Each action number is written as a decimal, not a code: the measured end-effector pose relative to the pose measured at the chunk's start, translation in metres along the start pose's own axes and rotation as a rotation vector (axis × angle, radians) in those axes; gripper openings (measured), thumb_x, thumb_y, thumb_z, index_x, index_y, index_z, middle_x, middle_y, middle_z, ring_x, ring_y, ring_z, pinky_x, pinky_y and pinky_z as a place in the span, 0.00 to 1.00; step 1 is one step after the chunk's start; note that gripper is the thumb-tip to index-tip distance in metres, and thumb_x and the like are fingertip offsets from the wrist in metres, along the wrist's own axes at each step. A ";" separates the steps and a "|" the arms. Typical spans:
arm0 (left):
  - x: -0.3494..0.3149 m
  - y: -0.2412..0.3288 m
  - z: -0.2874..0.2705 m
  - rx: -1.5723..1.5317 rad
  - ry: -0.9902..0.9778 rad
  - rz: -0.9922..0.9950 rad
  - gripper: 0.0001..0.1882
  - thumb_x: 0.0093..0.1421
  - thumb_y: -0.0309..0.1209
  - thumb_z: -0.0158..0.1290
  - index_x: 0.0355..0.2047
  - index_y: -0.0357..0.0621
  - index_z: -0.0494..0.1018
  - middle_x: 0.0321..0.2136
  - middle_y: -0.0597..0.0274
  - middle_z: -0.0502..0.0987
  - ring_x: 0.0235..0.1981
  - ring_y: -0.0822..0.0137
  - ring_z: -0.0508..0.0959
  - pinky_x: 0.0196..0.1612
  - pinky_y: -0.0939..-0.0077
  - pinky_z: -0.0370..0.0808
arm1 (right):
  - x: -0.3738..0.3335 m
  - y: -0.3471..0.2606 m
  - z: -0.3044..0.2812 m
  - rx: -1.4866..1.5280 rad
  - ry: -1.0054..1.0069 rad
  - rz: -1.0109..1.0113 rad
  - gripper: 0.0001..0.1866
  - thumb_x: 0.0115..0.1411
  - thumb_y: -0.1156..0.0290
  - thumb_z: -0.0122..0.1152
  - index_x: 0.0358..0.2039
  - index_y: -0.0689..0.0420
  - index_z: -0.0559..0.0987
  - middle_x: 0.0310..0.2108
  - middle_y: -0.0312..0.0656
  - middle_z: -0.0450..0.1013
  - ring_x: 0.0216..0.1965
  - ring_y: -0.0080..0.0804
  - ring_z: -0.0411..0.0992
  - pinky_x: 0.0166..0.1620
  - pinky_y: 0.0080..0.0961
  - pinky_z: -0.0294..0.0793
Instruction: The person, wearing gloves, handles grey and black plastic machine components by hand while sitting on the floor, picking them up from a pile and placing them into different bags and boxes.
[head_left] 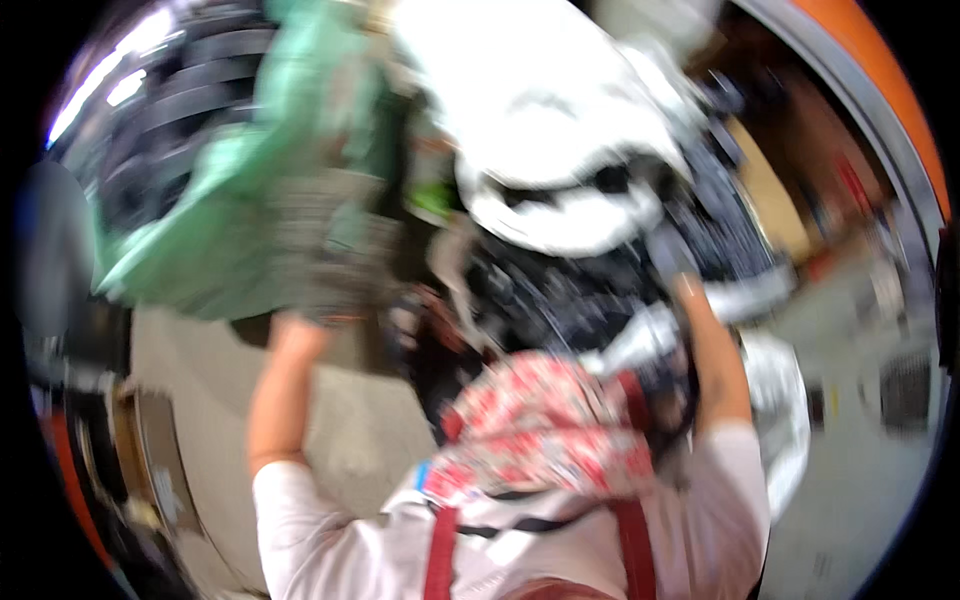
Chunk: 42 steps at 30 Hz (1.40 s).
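Note:
My left hand (335, 240), in a grey knitted glove, is raised at the edge of a large green woven sack (215, 210). Motion blur smears its fingers, so its grip cannot be made out. A big white sack (530, 90) lies ahead, with a dark gap near its folded rim. My right hand (668, 255), also in a grey glove, is beside that rim, over black plastic wrapping (560, 300). Its fingers are blurred and partly hidden. Whether either hand holds anything does not show.
Dark ribbed objects (205, 95) are stacked at the far left. A brown cardboard piece (765, 190) stands at the right, near an orange curved edge (885, 70). White plastic (775, 420) hangs beside my right arm. Pale concrete floor (365, 430) shows below my left hand.

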<state>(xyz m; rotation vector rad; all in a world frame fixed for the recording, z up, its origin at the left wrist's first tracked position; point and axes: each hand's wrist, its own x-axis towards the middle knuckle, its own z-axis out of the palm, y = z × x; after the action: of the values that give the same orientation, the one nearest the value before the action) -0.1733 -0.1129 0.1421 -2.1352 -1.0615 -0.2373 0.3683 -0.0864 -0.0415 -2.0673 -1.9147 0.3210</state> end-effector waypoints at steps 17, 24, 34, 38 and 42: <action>0.102 0.043 -0.053 -1.942 0.193 -0.875 0.11 0.49 0.28 0.55 0.35 0.39 0.74 0.26 0.62 0.77 0.28 0.69 0.76 0.35 0.74 0.73 | -0.086 -0.203 -0.123 0.060 0.547 -1.086 0.31 0.47 0.64 0.62 0.50 0.61 0.63 0.49 0.51 0.61 0.50 0.55 0.61 0.53 0.54 0.57; 0.091 -0.134 -0.119 -1.320 0.780 -1.006 0.29 0.52 0.34 0.55 0.52 0.36 0.60 0.41 0.52 0.73 0.40 0.61 0.74 0.43 0.69 0.72 | -0.077 -0.219 -0.090 -0.063 0.118 -1.091 0.17 0.46 0.65 0.60 0.35 0.60 0.72 0.36 0.49 0.70 0.41 0.47 0.67 0.47 0.40 0.66; 0.093 0.118 -0.001 -1.284 -0.203 -0.150 0.45 0.47 0.32 0.57 0.61 0.40 0.44 0.53 0.46 0.62 0.52 0.58 0.66 0.56 0.68 0.59 | -0.059 -0.159 0.000 -0.408 -0.635 -0.872 0.16 0.49 0.58 0.53 0.31 0.57 0.76 0.31 0.48 0.73 0.35 0.46 0.71 0.39 0.40 0.70; 0.100 0.186 0.066 -1.017 -0.425 0.060 0.44 0.44 0.46 0.57 0.59 0.46 0.52 0.51 0.42 0.63 0.50 0.49 0.67 0.54 0.63 0.62 | -0.062 -0.140 0.013 -0.406 -0.659 -0.805 0.16 0.50 0.59 0.49 0.31 0.55 0.78 0.34 0.48 0.73 0.38 0.44 0.71 0.41 0.40 0.69; 0.123 0.224 0.086 -1.358 -1.110 0.229 0.51 0.41 0.41 0.58 0.62 0.51 0.43 0.51 0.46 0.65 0.49 0.52 0.69 0.49 0.66 0.66 | -0.065 -0.112 0.023 -0.307 -0.787 -0.428 0.16 0.50 0.58 0.50 0.33 0.55 0.77 0.37 0.50 0.73 0.41 0.44 0.71 0.44 0.40 0.68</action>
<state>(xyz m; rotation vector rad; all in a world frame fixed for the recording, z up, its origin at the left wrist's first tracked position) 0.0614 -0.0660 0.0179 -3.7922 -1.3761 0.6213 0.2509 -0.1428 -0.0244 -1.7505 -2.9559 0.8786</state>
